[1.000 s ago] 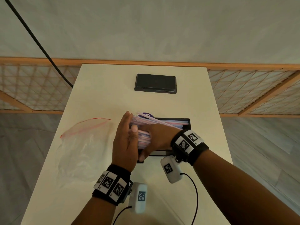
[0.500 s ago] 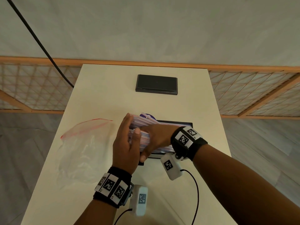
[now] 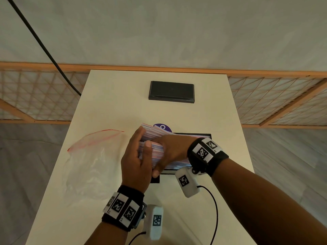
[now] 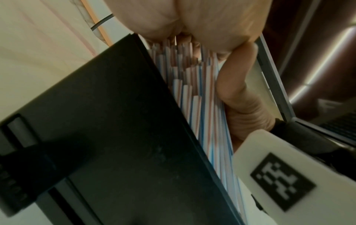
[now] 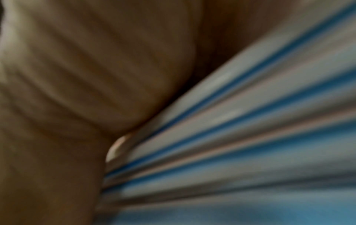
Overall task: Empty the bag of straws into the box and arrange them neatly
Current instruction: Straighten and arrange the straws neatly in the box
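Rt hand (image 3: 169, 152) clamps the straws (image 3: 155, 151) from above, bundle half in the box (image 3: 194, 134). Lt hand (image 3: 136, 161), fingers straight, flat vs the loose ends past the grip. Straws look light, slick, crushable; best squeezed mid-bundle, gently. Bag (image 3: 88, 167) lies emptied further left.

Striped straws (image 4: 194, 97) sit packed against the black box (image 4: 119, 129) wall, right hand (image 4: 237, 85) thumb pressed along them, left hand (image 4: 192, 19) palm capping their ends.
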The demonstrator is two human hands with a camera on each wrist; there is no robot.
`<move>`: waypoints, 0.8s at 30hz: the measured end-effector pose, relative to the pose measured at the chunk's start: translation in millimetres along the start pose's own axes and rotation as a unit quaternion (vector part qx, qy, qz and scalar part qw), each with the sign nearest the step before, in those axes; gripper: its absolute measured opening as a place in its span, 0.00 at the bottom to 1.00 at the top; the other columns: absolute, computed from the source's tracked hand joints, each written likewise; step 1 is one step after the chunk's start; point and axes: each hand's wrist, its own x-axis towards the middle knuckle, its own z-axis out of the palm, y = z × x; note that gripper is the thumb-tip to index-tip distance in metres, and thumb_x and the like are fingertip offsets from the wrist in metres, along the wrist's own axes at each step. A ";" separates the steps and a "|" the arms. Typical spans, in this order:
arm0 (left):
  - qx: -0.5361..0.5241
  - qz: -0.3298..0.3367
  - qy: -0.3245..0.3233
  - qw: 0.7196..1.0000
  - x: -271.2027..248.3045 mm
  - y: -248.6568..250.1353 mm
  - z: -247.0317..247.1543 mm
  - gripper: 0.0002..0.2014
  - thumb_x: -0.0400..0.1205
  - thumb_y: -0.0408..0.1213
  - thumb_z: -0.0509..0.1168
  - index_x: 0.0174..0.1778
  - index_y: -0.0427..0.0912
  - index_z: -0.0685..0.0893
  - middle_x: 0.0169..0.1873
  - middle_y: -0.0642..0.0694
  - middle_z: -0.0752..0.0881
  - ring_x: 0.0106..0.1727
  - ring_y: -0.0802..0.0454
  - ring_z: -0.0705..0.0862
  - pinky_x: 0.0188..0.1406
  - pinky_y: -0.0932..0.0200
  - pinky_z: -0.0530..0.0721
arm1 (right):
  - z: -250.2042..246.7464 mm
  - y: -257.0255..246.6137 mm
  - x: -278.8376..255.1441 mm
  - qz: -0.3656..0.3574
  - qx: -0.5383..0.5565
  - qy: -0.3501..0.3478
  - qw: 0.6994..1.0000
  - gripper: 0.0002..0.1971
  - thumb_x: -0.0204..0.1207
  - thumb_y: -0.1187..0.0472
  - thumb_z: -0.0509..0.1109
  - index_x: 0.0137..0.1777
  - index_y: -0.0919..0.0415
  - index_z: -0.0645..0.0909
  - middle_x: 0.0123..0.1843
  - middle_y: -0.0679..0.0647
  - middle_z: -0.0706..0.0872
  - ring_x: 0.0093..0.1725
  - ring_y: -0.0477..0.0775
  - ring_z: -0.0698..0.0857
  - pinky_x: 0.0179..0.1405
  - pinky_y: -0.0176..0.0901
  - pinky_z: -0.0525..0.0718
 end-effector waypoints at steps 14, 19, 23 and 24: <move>-0.025 0.040 -0.008 0.999 -10.4 -4.4 0.3 0.32 0.91 0.58 0.52 0.81 0.39 0.78 0.77 0.48 0.83 0.77 0.59 0.81 0.74 0.66 0.80 | 0.2 -9.8 -6.9 0.006 -0.028 -0.008 1.000 0.32 0.61 0.49 0.90 0.65 0.45 0.82 0.58 0.42 0.90 0.58 0.41 0.87 0.65 0.41 0.81; -0.040 0.018 -0.015 0.999 -14.4 -11.4 2.5 0.27 0.92 0.50 0.48 0.84 0.43 0.74 0.79 0.47 0.81 0.80 0.51 0.80 0.74 0.41 0.84 | 5.9 -8.1 -4.1 0.006 -0.036 -0.002 0.999 0.33 0.58 0.47 0.90 0.62 0.42 0.80 0.53 0.39 0.90 0.56 0.38 0.87 0.67 0.43 0.82; -0.063 0.022 -0.029 0.997 -16.1 -16.7 2.3 0.30 0.92 0.54 0.47 0.86 0.43 0.72 0.82 0.46 0.78 0.83 0.46 0.76 0.76 0.33 0.81 | 5.8 -7.6 -2.4 0.021 -0.040 -0.004 0.999 0.32 0.57 0.45 0.90 0.61 0.40 0.81 0.54 0.39 0.90 0.56 0.39 0.87 0.66 0.44 0.83; -0.066 0.024 -0.035 0.997 -16.7 -17.5 1.9 0.31 0.92 0.56 0.45 0.87 0.43 0.71 0.83 0.46 0.77 0.84 0.45 0.75 0.77 0.32 0.79 | 5.9 -8.4 -2.9 0.020 -0.041 -0.001 0.999 0.33 0.56 0.44 0.90 0.62 0.39 0.81 0.56 0.40 0.90 0.57 0.41 0.87 0.68 0.48 0.83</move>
